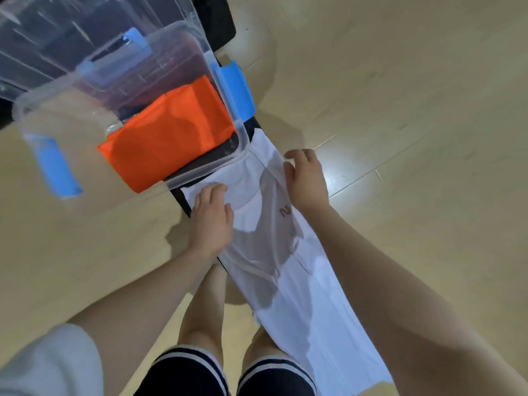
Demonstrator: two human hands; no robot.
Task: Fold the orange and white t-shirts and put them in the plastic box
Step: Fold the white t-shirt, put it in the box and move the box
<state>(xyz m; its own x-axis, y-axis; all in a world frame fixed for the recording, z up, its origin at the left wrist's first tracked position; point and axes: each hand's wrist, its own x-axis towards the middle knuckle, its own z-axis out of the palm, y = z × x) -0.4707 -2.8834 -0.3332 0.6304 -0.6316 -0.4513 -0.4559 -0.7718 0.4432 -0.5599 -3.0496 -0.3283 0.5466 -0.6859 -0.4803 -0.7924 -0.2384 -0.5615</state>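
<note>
Orange t-shirt (168, 132) folded up, sitting inside the plastic box (71, 115) at about 10 o'clock. White t-shirt (285, 267) stretched in a long strip over the dark worktop (183, 200), running toward 5 o'clock. Left hand (213, 218) flat on it, fingers relaxed. Right hand (305, 178) resting on its far edge, fingers loose, gripping nothing.

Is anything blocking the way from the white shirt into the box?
Nothing visible. The box is open, with its near rim right at the white shirt. The orange shirt already lies inside, so the white one would go on top.
</note>
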